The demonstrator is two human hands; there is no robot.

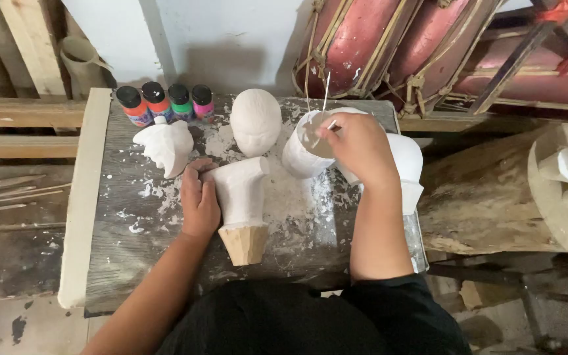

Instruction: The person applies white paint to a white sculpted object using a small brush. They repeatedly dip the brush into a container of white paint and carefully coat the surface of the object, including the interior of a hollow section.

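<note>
Resting against a white-coated carved figure (241,190), the left hand (198,200) lies half-curled along its side, steadying it on the worktop (119,263); the figure's bare wooden base (244,243) points toward the person. The right hand (359,148) is pinched closed around a thin stick or brush handle (325,92) dipped into a white pot (304,154) of pale paint, just right of the figure. Behind stand a white carved head (256,121), another white carving (165,146) and 4 small paint bottles (165,103). My worry: the pot sits close to the figure and under the wrist, so a careless lift could tip it or drip paint over the bare base. A light one-sided hold might also let the figure roll.
</note>
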